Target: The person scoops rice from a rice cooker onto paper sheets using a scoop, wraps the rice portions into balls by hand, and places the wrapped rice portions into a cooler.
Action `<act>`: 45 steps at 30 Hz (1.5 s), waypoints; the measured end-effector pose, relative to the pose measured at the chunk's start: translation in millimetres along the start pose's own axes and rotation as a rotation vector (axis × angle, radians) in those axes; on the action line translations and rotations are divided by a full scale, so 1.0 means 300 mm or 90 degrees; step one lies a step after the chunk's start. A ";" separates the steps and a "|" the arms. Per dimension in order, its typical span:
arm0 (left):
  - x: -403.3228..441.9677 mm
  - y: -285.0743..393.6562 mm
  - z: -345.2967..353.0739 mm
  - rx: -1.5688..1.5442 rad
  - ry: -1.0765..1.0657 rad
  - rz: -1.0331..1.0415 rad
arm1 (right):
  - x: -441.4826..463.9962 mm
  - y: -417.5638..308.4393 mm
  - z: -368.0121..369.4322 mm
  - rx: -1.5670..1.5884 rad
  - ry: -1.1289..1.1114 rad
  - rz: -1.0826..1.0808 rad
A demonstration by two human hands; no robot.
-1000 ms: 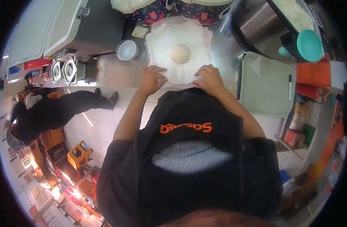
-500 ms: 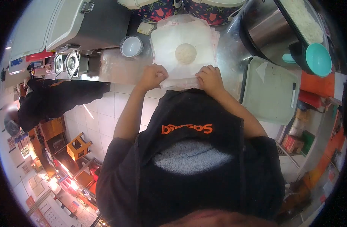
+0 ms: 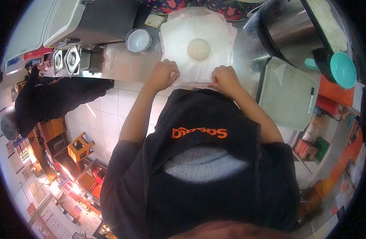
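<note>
A round, pale, flat piece of food [image 3: 199, 49] lies on a stack of white paper sheets [image 3: 179, 36] on the metal counter. My left hand [image 3: 164, 74] is at the near left corner of the stack, its fingers curled closed on the paper edge. At the near right corner, my right hand [image 3: 226, 79] has its fingers pinched together on the paper edge. The near edge of the paper lies between both hands, close to the black apron.
A white bowl [image 3: 138, 40] stands left of the stack. On the right are a grey-green tray [image 3: 286, 97] with a marker, a metal pot [image 3: 290, 32] and a turquoise scoop [image 3: 343, 70]. Another person [image 3: 55, 99] is at the far left.
Both hands have curled closed at the paper's near corners, and the near edge, raised and folded half a second ago, now lies flatter. The view has shifted slightly. The other person's pose has changed.
</note>
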State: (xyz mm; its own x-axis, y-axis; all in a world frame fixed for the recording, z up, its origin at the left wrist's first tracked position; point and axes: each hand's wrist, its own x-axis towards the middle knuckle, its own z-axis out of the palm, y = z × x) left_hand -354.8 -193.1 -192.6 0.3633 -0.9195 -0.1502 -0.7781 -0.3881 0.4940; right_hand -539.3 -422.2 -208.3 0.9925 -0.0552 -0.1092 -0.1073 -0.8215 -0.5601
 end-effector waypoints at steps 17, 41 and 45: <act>0.028 0.089 0.035 0.031 0.006 0.060 | -0.003 0.011 -0.031 -0.012 -0.035 0.013; 0.035 0.045 -0.055 0.136 0.229 0.110 | 0.017 0.053 -0.070 -0.153 0.188 0.006; -0.052 -0.057 -0.009 0.138 0.135 0.099 | -0.040 0.105 -0.075 -0.131 0.135 -0.034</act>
State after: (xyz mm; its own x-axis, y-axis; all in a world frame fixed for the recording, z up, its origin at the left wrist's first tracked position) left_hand -345.7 -171.9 -196.3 0.3130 -0.9440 0.1046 -0.9148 -0.2701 0.3002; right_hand -553.4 -460.2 -206.0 0.9888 -0.1089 0.1016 -0.0625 -0.9228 -0.3802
